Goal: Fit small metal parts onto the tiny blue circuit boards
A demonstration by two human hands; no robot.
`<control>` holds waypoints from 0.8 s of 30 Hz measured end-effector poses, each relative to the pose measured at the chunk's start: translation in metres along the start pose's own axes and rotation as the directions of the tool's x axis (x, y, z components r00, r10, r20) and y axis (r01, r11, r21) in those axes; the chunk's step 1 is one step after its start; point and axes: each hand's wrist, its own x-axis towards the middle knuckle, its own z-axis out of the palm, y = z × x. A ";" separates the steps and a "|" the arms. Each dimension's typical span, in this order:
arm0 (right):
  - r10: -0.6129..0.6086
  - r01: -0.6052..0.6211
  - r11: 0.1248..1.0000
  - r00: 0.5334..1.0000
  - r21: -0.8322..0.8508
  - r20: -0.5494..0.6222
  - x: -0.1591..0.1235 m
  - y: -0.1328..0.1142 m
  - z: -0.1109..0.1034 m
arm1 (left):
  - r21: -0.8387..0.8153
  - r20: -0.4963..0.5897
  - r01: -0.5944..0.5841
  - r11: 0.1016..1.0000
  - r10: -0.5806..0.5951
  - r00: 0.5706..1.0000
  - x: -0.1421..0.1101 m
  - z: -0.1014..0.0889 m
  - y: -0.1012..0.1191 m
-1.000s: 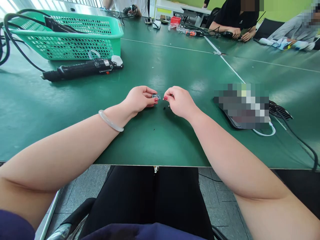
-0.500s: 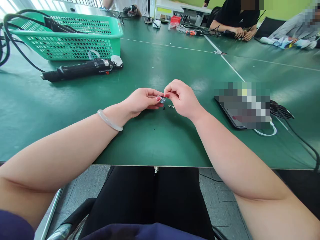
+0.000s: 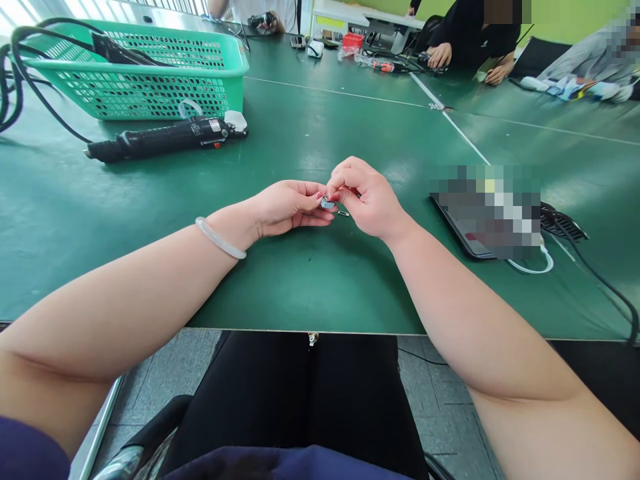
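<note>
My left hand [image 3: 293,205] pinches a small light-blue and silver part [image 3: 327,202] between thumb and fingers, just above the table. My right hand [image 3: 364,195] meets it from the right, thumb and forefinger pinched at the part's upper edge. Whether a separate tiny piece sits in the right fingertips is hidden. A small flat metal piece [image 3: 343,213] lies on the green table [image 3: 300,293] right below the fingertips. A tiny dark speck [image 3: 309,259] rests nearer the front edge.
To the left stand a green basket [image 3: 165,90] with cables and a black power screwdriver [image 3: 165,138]. At right lies a dark, partly blurred device [image 3: 463,227] with a white cable. Across the table, a co-worker's hands [image 3: 440,56] handle things near a red box [image 3: 353,41].
My right hand has come in to the left hand, and the fingertips now meet at the small part. The left hand has shifted slightly right, and the part has turned.
</note>
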 end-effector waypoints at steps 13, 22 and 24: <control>0.231 -0.235 0.948 0.972 -0.215 -0.042 -0.002 0.007 -0.008 | -0.018 -0.176 -0.025 1.000 0.022 0.984 0.005 -0.005 -0.004; 0.354 -0.244 0.881 0.908 -0.405 0.223 -0.002 0.016 -0.003 | -0.026 -0.367 -0.066 0.997 0.052 0.929 0.009 -0.007 -0.005; 0.347 -0.237 0.883 0.911 -0.406 0.224 -0.001 0.015 -0.001 | -0.026 -0.360 -0.068 0.997 0.054 0.931 0.009 -0.008 -0.005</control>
